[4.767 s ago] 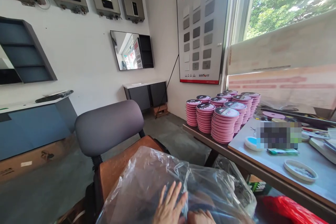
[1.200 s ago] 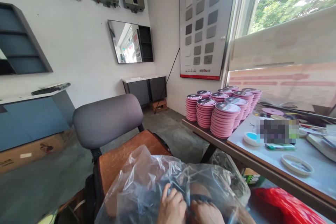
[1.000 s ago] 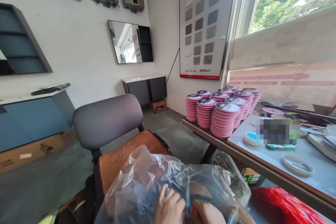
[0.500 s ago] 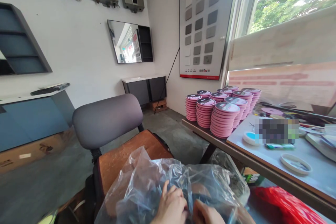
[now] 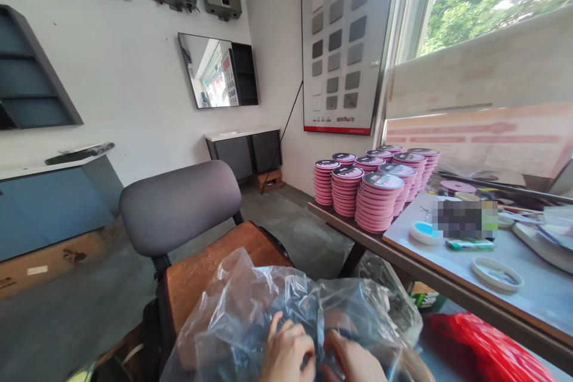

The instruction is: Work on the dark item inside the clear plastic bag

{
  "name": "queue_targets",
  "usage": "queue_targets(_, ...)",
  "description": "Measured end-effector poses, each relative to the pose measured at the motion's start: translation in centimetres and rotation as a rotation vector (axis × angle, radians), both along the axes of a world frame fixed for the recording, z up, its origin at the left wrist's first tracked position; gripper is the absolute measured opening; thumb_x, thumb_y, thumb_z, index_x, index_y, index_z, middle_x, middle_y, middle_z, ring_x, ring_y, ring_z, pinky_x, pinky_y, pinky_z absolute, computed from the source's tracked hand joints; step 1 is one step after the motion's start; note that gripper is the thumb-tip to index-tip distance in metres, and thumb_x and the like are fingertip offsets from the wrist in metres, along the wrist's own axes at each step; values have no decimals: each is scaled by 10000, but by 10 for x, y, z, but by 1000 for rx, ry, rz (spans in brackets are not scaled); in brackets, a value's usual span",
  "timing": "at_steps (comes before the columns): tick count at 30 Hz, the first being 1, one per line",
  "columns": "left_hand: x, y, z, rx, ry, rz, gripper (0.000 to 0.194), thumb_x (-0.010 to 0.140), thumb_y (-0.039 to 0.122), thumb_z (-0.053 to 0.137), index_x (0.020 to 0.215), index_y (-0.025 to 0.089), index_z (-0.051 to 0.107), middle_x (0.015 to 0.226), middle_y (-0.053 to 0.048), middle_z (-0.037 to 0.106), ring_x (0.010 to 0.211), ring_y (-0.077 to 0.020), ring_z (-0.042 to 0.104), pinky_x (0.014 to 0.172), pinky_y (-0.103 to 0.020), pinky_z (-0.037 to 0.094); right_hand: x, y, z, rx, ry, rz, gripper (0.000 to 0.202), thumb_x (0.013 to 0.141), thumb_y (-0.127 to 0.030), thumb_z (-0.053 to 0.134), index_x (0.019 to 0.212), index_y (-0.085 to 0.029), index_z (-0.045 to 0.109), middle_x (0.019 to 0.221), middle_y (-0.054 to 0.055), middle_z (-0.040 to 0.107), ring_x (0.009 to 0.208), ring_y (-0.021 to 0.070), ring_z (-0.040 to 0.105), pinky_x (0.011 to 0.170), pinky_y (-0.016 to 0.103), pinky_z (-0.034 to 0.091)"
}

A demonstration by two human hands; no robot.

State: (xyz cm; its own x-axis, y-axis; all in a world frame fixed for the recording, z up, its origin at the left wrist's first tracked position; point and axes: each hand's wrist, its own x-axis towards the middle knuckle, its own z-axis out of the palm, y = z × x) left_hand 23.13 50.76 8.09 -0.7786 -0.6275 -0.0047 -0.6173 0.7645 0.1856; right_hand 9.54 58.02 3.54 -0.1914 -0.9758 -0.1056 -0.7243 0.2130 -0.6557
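Note:
A large clear plastic bag (image 5: 250, 304) lies crumpled on the brown seat of a chair (image 5: 210, 268) with a grey backrest. Dark items show dimly inside the bag. My left hand (image 5: 286, 355) sits at the bottom edge of the view, fingers curled into the plastic and the dark contents. My right hand (image 5: 353, 361) is right beside it, fingers also pinching the bag's plastic. Both hands are partly cut off by the frame edge.
To the right a table (image 5: 528, 292) carries several stacks of pink discs (image 5: 380, 197), a blue-topped lid (image 5: 423, 231) and a shallow white dish (image 5: 496, 273). A red bag (image 5: 483, 352) lies under the table. Cabinets and wall-mounted heaters line the far wall.
My left hand went from lying flat with spread fingers on the bag to curling into it. Both hands keep working the plastic close together; the view shifted slightly.

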Motion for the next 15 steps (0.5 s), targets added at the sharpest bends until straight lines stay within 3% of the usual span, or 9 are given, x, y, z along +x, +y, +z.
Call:
queue_targets(4, 0, 2, -2, -25, 12, 36, 129, 656, 108, 521, 685, 197, 611, 771, -13, 647, 855, -179, 573, 1021, -493, 277, 2, -5, 2, 15, 52, -4, 229, 766, -88, 393, 802, -195, 592, 790, 73, 706, 725, 207, 654, 549, 242, 335)
queue_targets(9, 3, 3, -6, 44, 17, 147, 107, 684, 142, 518, 652, 196, 604, 747, -4, 651, 816, -168, 584, 1006, -492, 290, -2, -2, -18, -42, -79, -14, 174, 774, -96, 396, 737, -184, 541, 748, 67, 697, 670, 177, 631, 538, 215, 339)
queue_targets(11, 2, 3, 0, 73, 35, 154, 43, 670, 203, 569, 685, 204, 609, 776, -2, 648, 848, -182, 577, 1017, -506, 270, -2, -2, -25, -70, -102, 25, 182, 776, -96, 374, 741, -185, 528, 755, 70, 693, 660, 173, 625, 536, 213, 347)
queue_targets(15, -9, 2, 16, 68, -2, 74, 195, 639, 325, 650, 785, 196, 637, 914, -34, 638, 977, -222, 535, 1079, -506, 166, 0, -5, -27, -110, -92, 50, 187, 787, -111, 366, 783, -190, 535, 756, 52, 681, 642, 144, 606, 537, 197, 359)
